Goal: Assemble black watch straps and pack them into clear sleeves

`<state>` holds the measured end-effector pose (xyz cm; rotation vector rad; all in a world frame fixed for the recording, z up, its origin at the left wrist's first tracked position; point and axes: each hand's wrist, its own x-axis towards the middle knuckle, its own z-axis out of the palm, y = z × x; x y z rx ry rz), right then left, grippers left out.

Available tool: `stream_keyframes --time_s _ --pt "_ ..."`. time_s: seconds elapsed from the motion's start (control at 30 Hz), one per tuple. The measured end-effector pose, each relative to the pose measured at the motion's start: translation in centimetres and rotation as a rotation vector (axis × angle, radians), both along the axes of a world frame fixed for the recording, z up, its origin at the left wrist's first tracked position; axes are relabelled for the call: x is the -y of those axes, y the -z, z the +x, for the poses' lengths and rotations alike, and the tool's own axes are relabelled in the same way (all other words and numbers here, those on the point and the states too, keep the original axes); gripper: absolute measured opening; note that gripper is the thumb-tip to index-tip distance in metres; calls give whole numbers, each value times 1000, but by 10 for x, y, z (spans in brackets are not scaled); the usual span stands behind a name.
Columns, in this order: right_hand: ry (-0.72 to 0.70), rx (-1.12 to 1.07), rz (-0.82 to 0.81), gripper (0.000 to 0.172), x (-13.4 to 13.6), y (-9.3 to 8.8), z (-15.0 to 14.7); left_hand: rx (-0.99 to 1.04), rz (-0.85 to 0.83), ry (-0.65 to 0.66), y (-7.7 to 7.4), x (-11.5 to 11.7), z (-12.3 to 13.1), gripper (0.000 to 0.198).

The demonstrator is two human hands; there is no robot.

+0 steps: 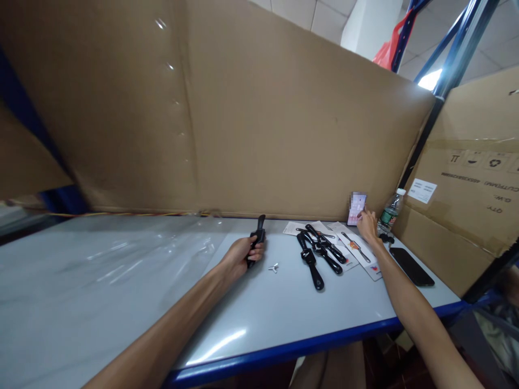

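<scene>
My left hand is closed around a black watch strap, which stands up out of the fist above the grey table. My right hand reaches to the back right and touches a small phone propped against the cardboard wall; whether the fingers grip it I cannot tell. Between the hands lie several black watches and straps on white instruction cards. A small metal wing piece lies just right of my left hand.
A tall cardboard sheet walls the back of the table. A cardboard box stands at the right. A plastic water bottle and a black phone lie near it. Clear plastic film covers the left of the table.
</scene>
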<state>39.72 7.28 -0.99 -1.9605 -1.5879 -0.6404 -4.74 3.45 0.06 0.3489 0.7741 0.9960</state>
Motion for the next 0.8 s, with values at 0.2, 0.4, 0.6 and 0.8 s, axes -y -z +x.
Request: stream_keyframes --time_s 0.2,0.4,0.6,0.8 --pt "-6 -20 -13 31 1 1 -1 33 -4 30 7 -6 -3 16" --pt "-13 -52 50 32 4 -8 -3 11 3 16 5 -6 -2 17" --pt "9 -89 222 33 16 -23 -5 107 -4 41 10 -10 -3 16" --pt "-147 -204 303 33 38 -63 -51 170 31 49 21 -18 1 15"
